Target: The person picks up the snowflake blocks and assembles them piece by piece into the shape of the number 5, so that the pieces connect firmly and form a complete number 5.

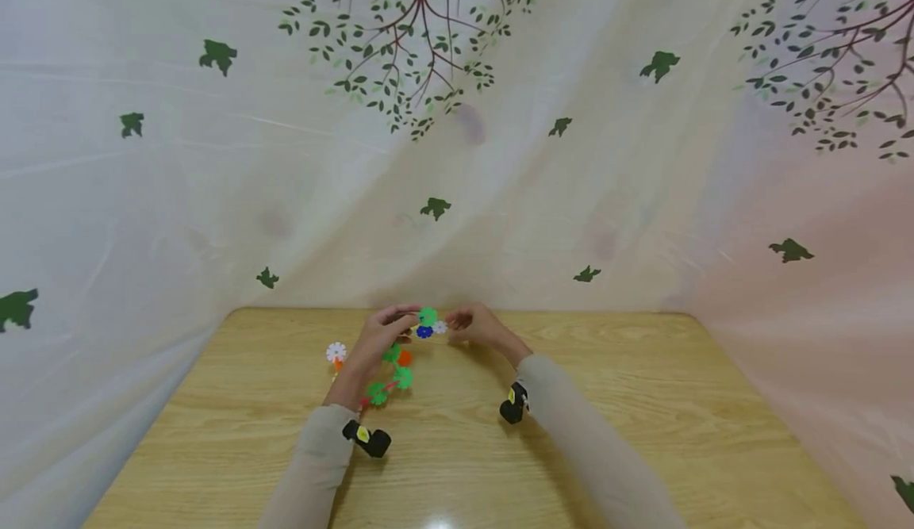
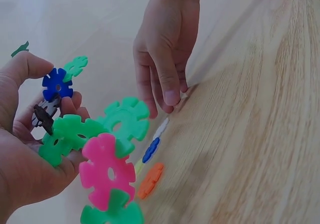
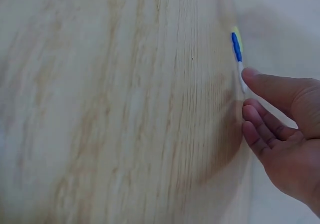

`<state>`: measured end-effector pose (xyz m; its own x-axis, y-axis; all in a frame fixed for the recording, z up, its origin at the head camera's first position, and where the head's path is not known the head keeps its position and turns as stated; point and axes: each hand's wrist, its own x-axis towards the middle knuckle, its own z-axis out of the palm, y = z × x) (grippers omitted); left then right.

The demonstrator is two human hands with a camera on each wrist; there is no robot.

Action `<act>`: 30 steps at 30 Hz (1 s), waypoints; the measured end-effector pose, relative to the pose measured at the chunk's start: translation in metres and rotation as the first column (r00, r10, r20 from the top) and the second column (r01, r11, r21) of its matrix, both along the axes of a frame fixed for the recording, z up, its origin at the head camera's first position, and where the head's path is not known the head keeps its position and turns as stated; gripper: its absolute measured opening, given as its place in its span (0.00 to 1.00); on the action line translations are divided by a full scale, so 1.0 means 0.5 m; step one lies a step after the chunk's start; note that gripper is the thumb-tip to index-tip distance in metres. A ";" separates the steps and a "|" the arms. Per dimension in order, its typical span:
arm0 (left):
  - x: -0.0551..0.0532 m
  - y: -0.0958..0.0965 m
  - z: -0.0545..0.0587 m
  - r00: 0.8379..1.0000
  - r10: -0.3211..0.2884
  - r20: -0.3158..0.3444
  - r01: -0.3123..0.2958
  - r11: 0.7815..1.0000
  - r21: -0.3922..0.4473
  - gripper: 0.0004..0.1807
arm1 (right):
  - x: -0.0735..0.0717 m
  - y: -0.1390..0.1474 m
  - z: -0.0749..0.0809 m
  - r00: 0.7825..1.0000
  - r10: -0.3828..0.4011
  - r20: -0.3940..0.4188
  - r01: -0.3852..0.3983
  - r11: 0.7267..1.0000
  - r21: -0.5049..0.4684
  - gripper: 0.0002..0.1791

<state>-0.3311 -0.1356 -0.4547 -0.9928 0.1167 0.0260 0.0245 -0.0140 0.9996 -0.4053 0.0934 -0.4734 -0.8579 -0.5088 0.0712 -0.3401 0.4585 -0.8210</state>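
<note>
My left hand (image 1: 373, 343) grips a chain of notched plastic flower discs, its thumb on a dark blue disc (image 2: 57, 84) with a green disc (image 2: 76, 67) at the tip. Below the fingers the chain runs on through green pieces (image 2: 124, 123) and a pink disc (image 2: 107, 171). Beyond it, a white disc (image 1: 439, 327) and a blue disc (image 1: 424, 331) lie flat on the table. My right hand (image 1: 477, 326) is at the white disc, thumb close beside it and fingers lightly bent, with nothing showing in its grasp.
An orange disc (image 2: 151, 180) lies on the wooden table (image 1: 571, 434) nearer than the blue one, and a yellow edge (image 3: 238, 38) shows beside the blue. Another white flower disc (image 1: 336, 351) stands left of my left wrist. A patterned curtain (image 1: 500, 259) hangs behind the table's far edge.
</note>
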 end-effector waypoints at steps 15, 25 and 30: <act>0.002 0.002 0.003 1.000 -0.025 0.012 0.025 1.000 0.006 0.20 | -0.009 -0.021 -0.009 0.999 -0.014 -0.048 0.015 0.999 0.031 0.21; 0.002 0.002 0.002 1.000 -0.028 0.006 0.028 1.000 0.006 0.20 | -0.008 -0.028 -0.006 0.999 -0.016 -0.051 0.019 0.999 0.049 0.16; 0.002 0.003 0.002 1.000 -0.031 0.007 0.031 1.000 0.001 0.20 | -0.011 -0.019 -0.010 1.000 0.007 -0.028 -0.005 0.998 0.058 0.14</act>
